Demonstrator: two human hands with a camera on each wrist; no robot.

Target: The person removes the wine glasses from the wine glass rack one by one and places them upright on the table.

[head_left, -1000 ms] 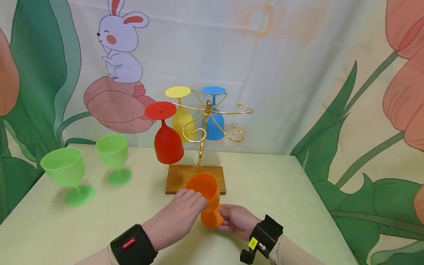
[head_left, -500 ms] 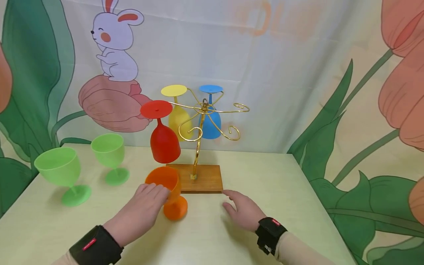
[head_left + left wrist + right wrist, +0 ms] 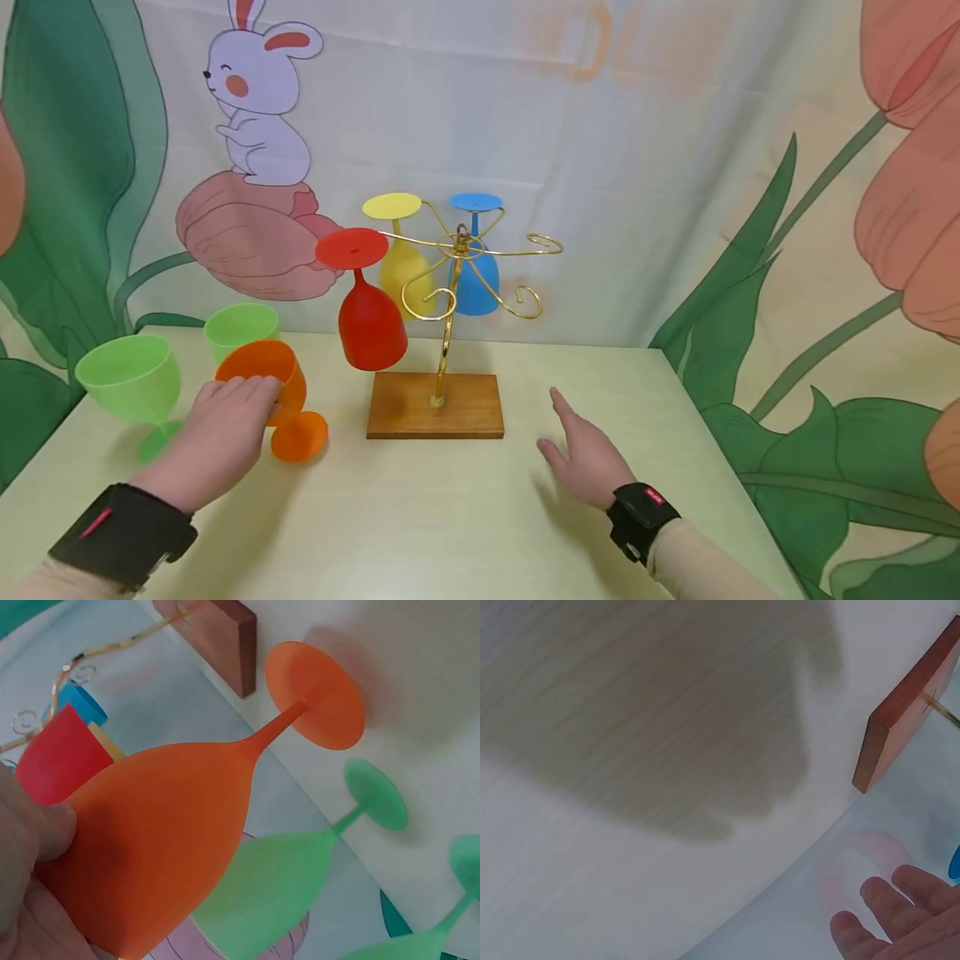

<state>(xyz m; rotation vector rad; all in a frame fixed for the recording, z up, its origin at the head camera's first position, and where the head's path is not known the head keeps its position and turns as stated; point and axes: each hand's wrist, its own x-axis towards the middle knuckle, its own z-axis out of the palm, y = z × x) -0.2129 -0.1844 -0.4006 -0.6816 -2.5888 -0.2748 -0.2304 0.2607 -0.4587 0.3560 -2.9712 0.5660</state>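
Note:
My left hand (image 3: 221, 437) grips an orange goblet (image 3: 292, 387) by the rim of its bowl. The left wrist view shows the thumb pressed on the bowl of this orange goblet (image 3: 165, 817), whose stem and foot point away from the hand. It is tilted, in front of a green goblet (image 3: 236, 325) and to the right of a nearer green goblet (image 3: 123, 379). My right hand (image 3: 592, 458) hovers over the table with fingers extended, holding nothing, to the right of the goblet rack's wooden base (image 3: 435, 422).
The gold wire rack (image 3: 445, 358) stands mid-table. A red goblet (image 3: 371, 325), a yellow goblet (image 3: 408, 279) and a blue goblet (image 3: 480, 283) hang upside down from it. Its front and right hooks carry nothing. A printed cloth (image 3: 600, 192) hangs behind the table (image 3: 420, 517).
The left hand has carried the orange goblet leftward, from in front of the rack to the green goblets. The right hand has let go of the goblet's foot and moved right.

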